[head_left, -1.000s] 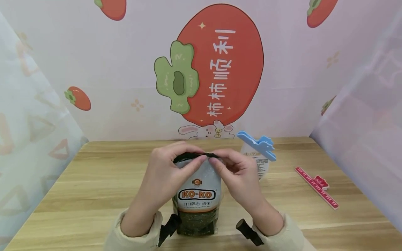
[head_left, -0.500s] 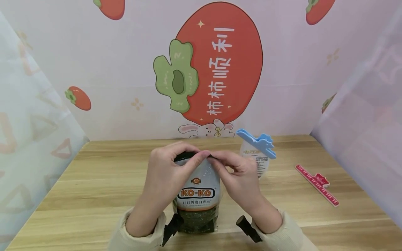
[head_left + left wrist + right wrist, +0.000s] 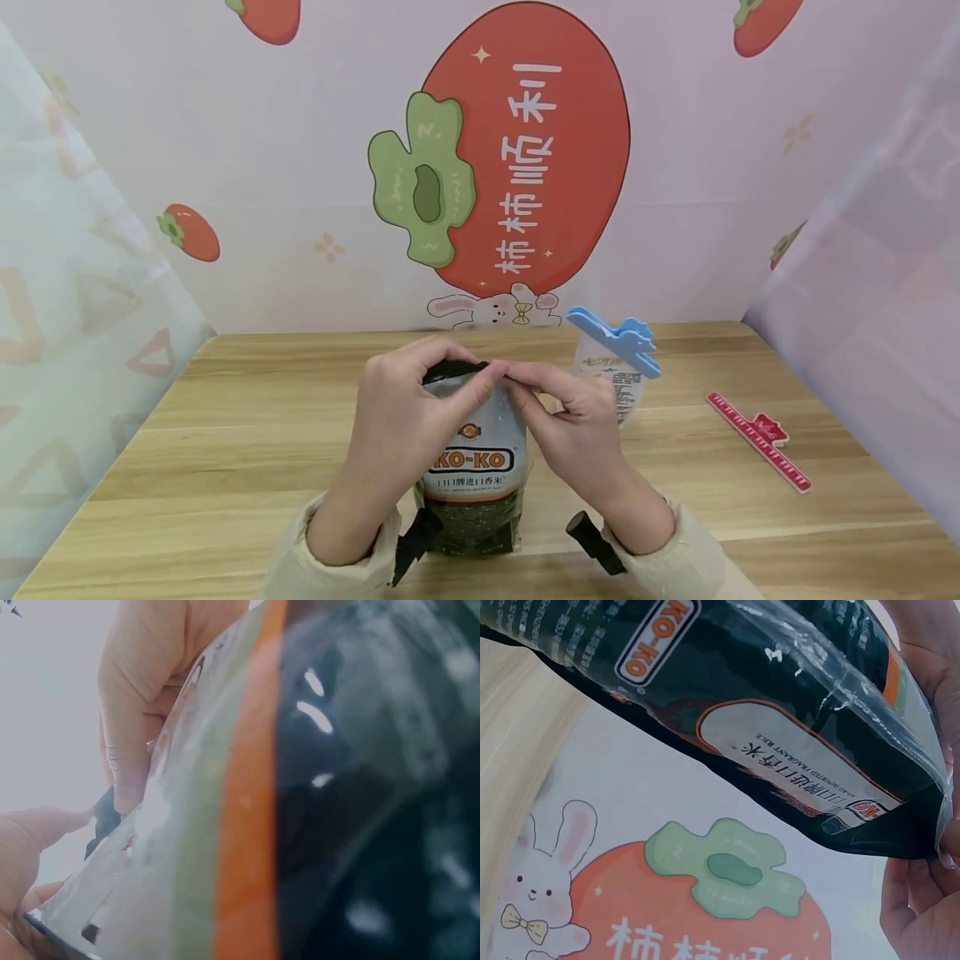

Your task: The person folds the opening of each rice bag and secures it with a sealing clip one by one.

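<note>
A rice bag point(image 3: 472, 483) marked KO-KO stands upright on the table, its front pale above and dark green below. My left hand point(image 3: 401, 417) holds its top edge, with the thumb in front and the fingers behind. Close beside it, my right hand point(image 3: 573, 421) pinches the same edge with thumb and forefinger, the two hands' tips meeting. Some of the dark mouth of the bag shows beneath my left hand's fingers. From the right wrist, the dark back of the bag point(image 3: 780, 667) is visible. Glare covers the bag's front point(image 3: 247, 825) in the left wrist view.
Behind my right hand stands a white bag point(image 3: 600, 367) closed by a blue clip point(image 3: 615, 340). A red bag clip point(image 3: 761, 442) lies on the wooden table point(image 3: 247, 442) at the right. A printed backdrop point(image 3: 300, 150) rises behind the table.
The fingertips shift a little along the top edge of the bag, and my left thumb has moved slightly right, up to the right fingers. The bag stays in place.
</note>
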Demonstrator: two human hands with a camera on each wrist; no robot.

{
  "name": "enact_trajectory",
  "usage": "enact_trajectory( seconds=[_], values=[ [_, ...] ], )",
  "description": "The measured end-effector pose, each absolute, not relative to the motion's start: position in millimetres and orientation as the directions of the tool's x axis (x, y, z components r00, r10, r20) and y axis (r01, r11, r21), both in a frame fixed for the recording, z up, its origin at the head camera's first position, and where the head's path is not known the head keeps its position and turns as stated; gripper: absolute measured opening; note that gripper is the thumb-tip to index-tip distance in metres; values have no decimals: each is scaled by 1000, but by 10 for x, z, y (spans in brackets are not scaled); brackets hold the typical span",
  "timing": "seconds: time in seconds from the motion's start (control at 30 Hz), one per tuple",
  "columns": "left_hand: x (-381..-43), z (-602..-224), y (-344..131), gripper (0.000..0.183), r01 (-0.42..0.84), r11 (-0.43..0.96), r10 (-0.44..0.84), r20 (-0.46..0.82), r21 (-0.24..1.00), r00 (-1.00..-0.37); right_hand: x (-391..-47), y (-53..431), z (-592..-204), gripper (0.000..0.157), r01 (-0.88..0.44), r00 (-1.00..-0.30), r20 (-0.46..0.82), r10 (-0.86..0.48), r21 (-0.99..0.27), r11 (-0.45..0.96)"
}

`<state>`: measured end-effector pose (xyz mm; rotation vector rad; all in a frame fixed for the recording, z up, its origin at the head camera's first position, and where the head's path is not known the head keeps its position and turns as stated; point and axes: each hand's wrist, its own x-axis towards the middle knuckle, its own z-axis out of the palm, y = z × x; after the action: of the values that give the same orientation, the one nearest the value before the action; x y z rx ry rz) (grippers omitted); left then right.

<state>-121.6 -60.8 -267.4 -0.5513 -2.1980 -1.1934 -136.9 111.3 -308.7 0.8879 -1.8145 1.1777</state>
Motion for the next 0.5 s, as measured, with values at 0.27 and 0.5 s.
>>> enact_trajectory(
  seconds=[0.27,0.5],
  values=[
    [-1196,-2660,-613,10,585,478,107,618,655,-779,-1373,1117,-3095,12,-873,-439,887,-142,-385,299],
    [-1186,-2653,-624,9,583,485,117,613,652,-782,-1392,1130,-3083,19,-889,-409,896,-174,-348,297]
  ],
)
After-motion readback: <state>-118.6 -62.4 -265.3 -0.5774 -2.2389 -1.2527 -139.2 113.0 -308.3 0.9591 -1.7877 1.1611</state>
